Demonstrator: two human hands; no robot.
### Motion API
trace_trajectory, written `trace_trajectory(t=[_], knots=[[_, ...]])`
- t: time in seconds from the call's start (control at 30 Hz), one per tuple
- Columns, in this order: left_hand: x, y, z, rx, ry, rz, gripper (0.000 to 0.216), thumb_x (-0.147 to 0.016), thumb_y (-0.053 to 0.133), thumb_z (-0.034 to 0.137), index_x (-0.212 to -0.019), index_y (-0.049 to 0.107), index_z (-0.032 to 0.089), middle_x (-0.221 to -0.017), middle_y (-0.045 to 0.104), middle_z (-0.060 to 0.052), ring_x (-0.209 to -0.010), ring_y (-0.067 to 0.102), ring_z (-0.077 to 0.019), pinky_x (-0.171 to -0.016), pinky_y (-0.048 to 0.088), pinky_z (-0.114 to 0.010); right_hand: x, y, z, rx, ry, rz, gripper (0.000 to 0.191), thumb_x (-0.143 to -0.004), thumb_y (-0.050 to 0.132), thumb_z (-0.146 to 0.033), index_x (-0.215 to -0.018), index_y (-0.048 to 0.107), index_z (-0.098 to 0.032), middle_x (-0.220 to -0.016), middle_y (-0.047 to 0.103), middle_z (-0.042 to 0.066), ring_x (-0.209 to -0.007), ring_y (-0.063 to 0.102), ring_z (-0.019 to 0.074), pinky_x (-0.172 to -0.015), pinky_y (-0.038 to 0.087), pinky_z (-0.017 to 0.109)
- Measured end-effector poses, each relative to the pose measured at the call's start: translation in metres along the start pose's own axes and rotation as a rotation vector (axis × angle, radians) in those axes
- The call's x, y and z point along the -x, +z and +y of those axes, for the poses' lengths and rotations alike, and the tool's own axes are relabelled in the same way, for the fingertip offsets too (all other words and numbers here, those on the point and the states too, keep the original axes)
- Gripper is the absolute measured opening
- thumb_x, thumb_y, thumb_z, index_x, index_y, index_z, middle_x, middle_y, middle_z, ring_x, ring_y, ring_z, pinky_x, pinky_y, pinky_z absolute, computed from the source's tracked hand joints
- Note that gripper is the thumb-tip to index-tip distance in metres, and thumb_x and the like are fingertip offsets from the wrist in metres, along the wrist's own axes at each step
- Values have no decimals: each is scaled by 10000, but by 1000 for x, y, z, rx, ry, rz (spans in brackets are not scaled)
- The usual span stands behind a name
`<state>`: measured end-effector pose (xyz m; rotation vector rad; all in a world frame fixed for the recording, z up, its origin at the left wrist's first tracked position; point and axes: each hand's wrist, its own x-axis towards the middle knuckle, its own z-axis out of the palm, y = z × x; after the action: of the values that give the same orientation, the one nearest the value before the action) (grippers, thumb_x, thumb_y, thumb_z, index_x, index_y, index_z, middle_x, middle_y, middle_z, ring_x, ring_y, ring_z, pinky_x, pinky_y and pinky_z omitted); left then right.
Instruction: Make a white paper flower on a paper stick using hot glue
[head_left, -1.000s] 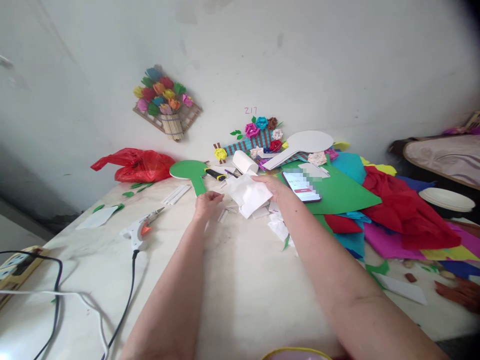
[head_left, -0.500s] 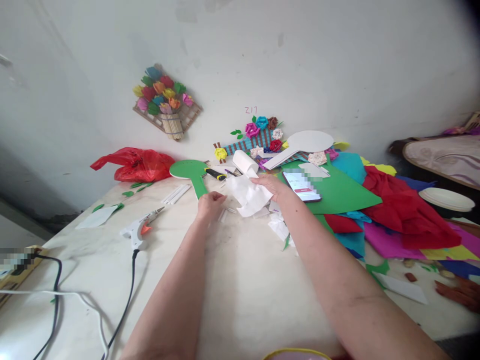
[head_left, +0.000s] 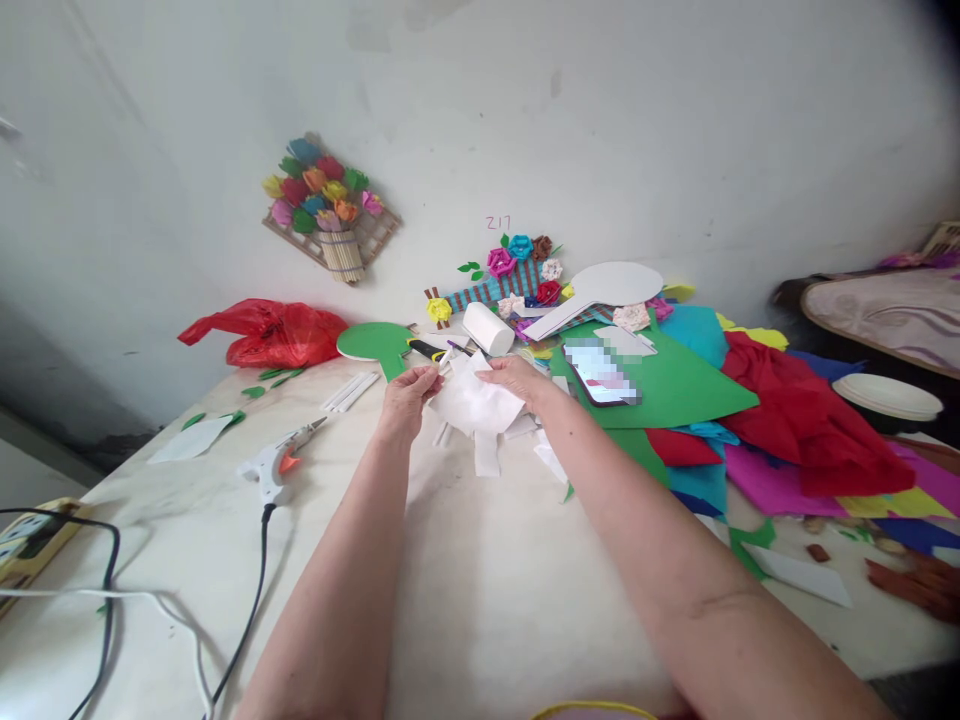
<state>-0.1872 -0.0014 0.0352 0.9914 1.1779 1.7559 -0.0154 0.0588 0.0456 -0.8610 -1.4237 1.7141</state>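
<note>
Both my hands hold a crumpled white sheet of paper point(head_left: 474, 405) above the far part of the white table point(head_left: 465, 580). My left hand point(head_left: 407, 400) pinches its left edge with closed fingers. My right hand point(head_left: 517, 380) grips its right edge. White paper strips point(head_left: 486, 452) lie on the table just under the sheet. A white paper roll point(head_left: 487, 328) and a yellow-black tool point(head_left: 429, 349) lie just beyond my hands.
A glue gun point(head_left: 274, 462) with a black cord lies at the left. A phone point(head_left: 600, 372) rests on green card point(head_left: 675, 385) beside piled coloured paper point(head_left: 795, 430). A red bag point(head_left: 270, 332), green paddle point(head_left: 375, 345), and paper flower crafts point(head_left: 517, 275) stand by the wall.
My left hand rose from the table and took hold of the sheet's left edge. The sheet moved left and now hangs between both hands.
</note>
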Motion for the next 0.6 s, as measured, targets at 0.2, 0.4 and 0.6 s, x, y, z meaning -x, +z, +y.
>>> trace_trajectory(t=[0.2, 0.4, 0.6], knots=[[0, 1, -3, -95, -12, -48, 329, -490, 764, 418, -611, 612, 152, -607, 598, -1, -569, 509, -92, -586, 379, -224, 4, 13, -1, -19, -5, -40, 126, -549, 697, -158, -663, 644, -155, -524, 619, -13, -444, 537, 118, -428, 414, 216], [6, 8, 2, -83, -31, -70, 327, -461, 779, 395, -568, 594, 147, -490, 526, 29, -438, 407, -62, -472, 324, -213, 0, 20, 6, -40, -19, -52, 112, -568, 675, -161, -674, 637, -162, -562, 624, -12, -468, 548, 116, -465, 427, 223], [3, 7, 1, -87, -9, -58, 319, -456, 778, 390, -569, 599, 152, -525, 567, 12, -454, 445, -73, -467, 330, -215, -1, 23, 7, -74, -64, -85, 120, -587, 676, -191, -685, 611, -170, -577, 608, -21, -489, 545, 107, -488, 422, 219]])
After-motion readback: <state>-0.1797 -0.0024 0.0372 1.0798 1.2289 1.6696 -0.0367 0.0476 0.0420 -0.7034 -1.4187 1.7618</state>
